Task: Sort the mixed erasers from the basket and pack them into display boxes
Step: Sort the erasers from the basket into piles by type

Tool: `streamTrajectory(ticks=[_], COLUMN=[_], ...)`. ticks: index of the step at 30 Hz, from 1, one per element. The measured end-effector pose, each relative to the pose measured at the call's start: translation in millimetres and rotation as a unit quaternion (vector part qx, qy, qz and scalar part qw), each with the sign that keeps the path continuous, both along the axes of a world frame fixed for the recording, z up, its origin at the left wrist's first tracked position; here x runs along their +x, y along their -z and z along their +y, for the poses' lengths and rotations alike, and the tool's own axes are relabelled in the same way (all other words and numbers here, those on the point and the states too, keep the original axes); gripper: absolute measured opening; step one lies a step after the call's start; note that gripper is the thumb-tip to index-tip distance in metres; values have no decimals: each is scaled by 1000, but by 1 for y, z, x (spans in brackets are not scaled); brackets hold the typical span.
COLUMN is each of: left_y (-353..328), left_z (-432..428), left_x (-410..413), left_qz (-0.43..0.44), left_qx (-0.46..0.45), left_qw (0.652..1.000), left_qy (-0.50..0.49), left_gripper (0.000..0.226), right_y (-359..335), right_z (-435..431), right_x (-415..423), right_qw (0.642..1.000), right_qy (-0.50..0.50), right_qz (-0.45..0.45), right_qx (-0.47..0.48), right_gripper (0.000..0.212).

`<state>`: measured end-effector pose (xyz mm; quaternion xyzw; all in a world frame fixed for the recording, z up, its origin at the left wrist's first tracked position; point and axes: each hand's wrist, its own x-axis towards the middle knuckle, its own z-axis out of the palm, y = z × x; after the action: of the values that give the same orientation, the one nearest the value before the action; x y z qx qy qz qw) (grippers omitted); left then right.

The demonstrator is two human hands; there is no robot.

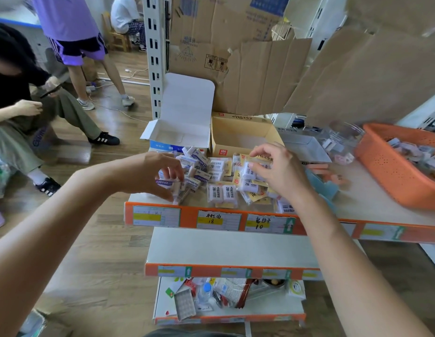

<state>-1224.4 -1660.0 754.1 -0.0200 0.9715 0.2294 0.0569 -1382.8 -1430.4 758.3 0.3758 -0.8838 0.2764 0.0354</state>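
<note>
orange basket [386, 171] cut off at right edge; lower-shelf clutter [211, 295] blurred

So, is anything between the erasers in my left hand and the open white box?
Nothing visible does: the left hand holds erasers just before the white box, lid up; only loose erasers lie between.

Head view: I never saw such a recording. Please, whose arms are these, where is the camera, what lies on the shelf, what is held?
No machine here: a person wears the camera on the head, so it looks down at their own arms. The left hand grips some purple-sleeved erasers; the right hand pinches a wrapped 2B eraser. On the shelf lies a pile of erasers, behind it an open white box and an open yellow box. An orange basket with more erasers stands at the right.
</note>
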Motion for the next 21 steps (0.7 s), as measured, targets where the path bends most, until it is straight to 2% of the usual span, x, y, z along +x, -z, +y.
streamTrajectory(ticks=[5,10,15,18,21], left_y=[2,3,-3,-11,-18], left_z=[1,4,1,5,13], left_x=[0,0,0,-5,-18], left_qz=[31,55,54,96,138], left_qx=[-4,-23,-5,-4,-18], left_qw=[999,998,998,995,989], left_qy=[-19,-23,-26,-38,-53], left_gripper=[27,34,37,30,37], right_y=[-1,-4,-7,-9,-11], right_z=[4,8,12,16,20], right_x=[-2,-4,-5,-6,-10], right_qw=[1000,1000,1000,1000,1000], right_qy=[2,8,8,14,25], right_qz=[3,0,4,2,5], right_qx=[4,-4,-13,-11,-6], right_gripper=[15,15,15,15,17])
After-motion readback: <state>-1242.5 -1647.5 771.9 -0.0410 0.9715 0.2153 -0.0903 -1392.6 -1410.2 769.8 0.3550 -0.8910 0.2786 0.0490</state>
